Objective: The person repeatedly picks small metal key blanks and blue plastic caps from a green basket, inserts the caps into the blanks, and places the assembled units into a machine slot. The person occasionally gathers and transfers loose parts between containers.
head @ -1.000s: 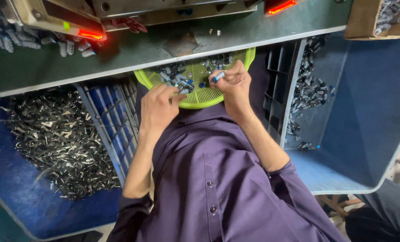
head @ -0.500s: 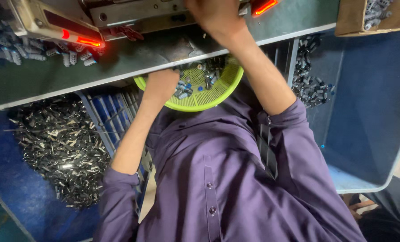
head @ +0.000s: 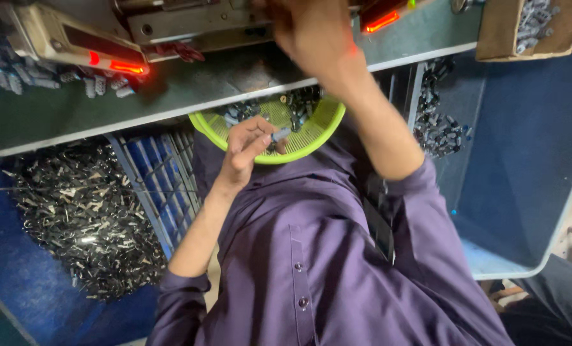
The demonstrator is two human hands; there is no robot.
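Pinching a small grey metal part [head: 281, 134] in my left hand [head: 247, 150], right over the green basket [head: 311, 138] sitting in my lap. My right hand [head: 311, 35] is up at the far machine [head: 190, 22]; it's blurred, so can't tell its grip.

A small grey cylindrical metal part [head: 281, 134] sits pinched between the thumb and fingertips of the left hand [head: 247, 150], lying roughly level with one end poking out to the right. It is held just above the round lime-green plastic mesh basket [head: 311, 138], which rests in the person's lap, half tucked under the edge of the bench. Inside the basket lies a loose heap of similar small dark grey metal parts [head: 260, 110], jumbled at all angles.
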